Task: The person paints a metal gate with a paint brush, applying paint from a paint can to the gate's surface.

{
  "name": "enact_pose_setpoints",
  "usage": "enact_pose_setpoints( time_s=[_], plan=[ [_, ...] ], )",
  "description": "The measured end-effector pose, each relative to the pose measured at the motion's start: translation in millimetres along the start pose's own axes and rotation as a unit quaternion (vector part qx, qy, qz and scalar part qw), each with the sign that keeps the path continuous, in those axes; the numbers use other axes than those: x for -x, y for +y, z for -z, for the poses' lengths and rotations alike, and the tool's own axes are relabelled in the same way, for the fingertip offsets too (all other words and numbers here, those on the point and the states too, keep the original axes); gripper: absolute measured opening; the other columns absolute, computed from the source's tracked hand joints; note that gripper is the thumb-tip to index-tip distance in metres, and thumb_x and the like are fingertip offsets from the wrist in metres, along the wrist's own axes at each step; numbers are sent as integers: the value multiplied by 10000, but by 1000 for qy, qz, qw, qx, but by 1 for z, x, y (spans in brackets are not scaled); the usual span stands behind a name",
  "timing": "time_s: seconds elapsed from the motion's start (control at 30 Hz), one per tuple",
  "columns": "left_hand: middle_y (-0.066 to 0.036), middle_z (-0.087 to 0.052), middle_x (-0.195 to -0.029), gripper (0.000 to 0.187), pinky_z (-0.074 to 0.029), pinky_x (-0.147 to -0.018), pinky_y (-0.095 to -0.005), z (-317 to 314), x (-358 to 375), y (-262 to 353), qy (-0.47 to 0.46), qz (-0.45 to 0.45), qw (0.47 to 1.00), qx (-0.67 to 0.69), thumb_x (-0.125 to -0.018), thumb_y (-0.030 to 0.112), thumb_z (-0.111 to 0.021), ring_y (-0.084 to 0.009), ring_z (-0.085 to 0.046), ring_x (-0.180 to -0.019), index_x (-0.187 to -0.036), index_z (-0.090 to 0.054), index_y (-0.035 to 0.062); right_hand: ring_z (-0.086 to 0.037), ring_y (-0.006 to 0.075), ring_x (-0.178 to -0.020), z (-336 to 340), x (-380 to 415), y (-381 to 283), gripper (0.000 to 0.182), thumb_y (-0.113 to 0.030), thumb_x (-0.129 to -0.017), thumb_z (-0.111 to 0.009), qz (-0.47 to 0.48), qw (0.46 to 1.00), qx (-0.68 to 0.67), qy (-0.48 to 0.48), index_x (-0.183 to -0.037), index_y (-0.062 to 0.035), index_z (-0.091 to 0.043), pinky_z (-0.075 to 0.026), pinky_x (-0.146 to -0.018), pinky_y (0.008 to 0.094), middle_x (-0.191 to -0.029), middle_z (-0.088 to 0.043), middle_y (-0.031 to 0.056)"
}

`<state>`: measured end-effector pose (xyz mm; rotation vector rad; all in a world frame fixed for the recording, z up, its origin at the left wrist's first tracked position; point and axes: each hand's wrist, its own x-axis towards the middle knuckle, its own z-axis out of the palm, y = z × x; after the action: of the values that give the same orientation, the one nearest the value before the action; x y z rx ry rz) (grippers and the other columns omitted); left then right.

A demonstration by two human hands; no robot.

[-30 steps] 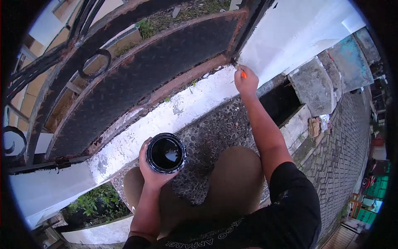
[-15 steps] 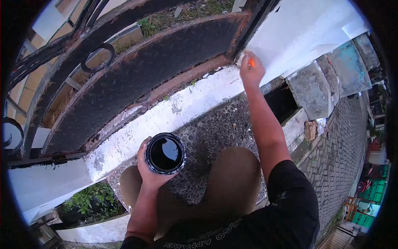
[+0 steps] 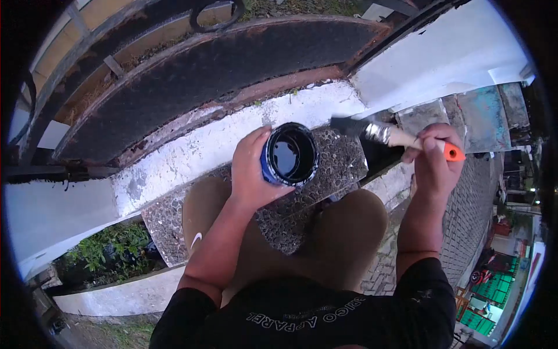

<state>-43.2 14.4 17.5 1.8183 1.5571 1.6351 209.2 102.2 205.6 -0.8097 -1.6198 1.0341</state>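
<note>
My left hand (image 3: 251, 168) is wrapped round the side of a blue paint can (image 3: 268, 166), held above my knees. The can is open at the top, and dark, glossy paint (image 3: 286, 156) shows inside it. My right hand (image 3: 436, 157) grips a paintbrush (image 3: 401, 138) by its wooden handle, which ends in orange. The brush points left toward the can, and its dark bristles are slightly blurred. A gap separates the bristles from the can's rim.
A dark metal gate panel (image 3: 221, 81) with rusty edges stands ahead, above a white-painted ledge (image 3: 232, 139). White wall (image 3: 447, 46) rises at the right. Pebbled paving (image 3: 343, 168) lies below me, plants (image 3: 110, 250) at lower left. Concrete slabs (image 3: 479, 116) lie at right.
My right hand has come back from the gate's lower corner toward me, and the brush now shows fully. My left hand has moved the can forward and right. The view has shifted.
</note>
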Motion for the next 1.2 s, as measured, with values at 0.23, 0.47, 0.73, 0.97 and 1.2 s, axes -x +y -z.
enact_pose_setpoints(
  time_s=[0.23, 0.47, 0.73, 0.97, 1.2],
  plan=[
    [-167, -529, -1311, 970, -399, -998, -492, 7, -12, 12, 32, -42, 997, -51, -475, 242, -898, -366, -536, -1167, -1313, -437, 80, -578, 70, -655, -58, 1, -30, 52, 12, -826, -614, -81, 969, 155, -175, -851, 23, -659, -453, -594, 217, -757, -644, 47],
    [-157, -535, -1299, 949, -405, -988, -500, 13, -12, 18, 53, -80, 993, -66, -476, 232, -892, -350, -543, -1155, -1304, -453, 82, -555, 62, -700, -85, -2, 6, 54, -7, -828, -619, -104, 937, 214, -257, -859, 16, -656, -460, -635, 238, -748, -638, 30],
    [-151, -540, -1296, 972, -411, -988, -495, 18, -9, 16, 56, -74, 992, -89, -463, 228, -895, -346, -553, -1150, -1316, -452, 86, -578, 52, -575, -65, 1, -3, 68, -23, -895, -597, -186, 959, 136, -162, -914, 16, -648, -465, -536, 194, -709, -624, 24],
    [-152, -527, -1314, 995, -395, -999, -495, 15, -8, 11, 60, -68, 992, -84, -460, 225, -895, -346, -533, -1174, -1331, -435, 81, -610, 87, -606, -31, 0, 2, 57, -20, -900, -609, -177, 969, 102, -139, -908, 11, -657, -493, -570, 220, -710, -643, 48],
    [-154, -524, -1321, 1011, -389, -1003, -498, 16, -10, 7, 54, -38, 994, -86, -440, 214, -902, -356, -530, -1171, -1324, -433, 75, -637, 197, -749, -28, -2, -16, 136, 34, -745, -695, 30, 892, 240, -382, -869, -12, -730, -491, -657, 296, -832, -645, 107]
  ],
)
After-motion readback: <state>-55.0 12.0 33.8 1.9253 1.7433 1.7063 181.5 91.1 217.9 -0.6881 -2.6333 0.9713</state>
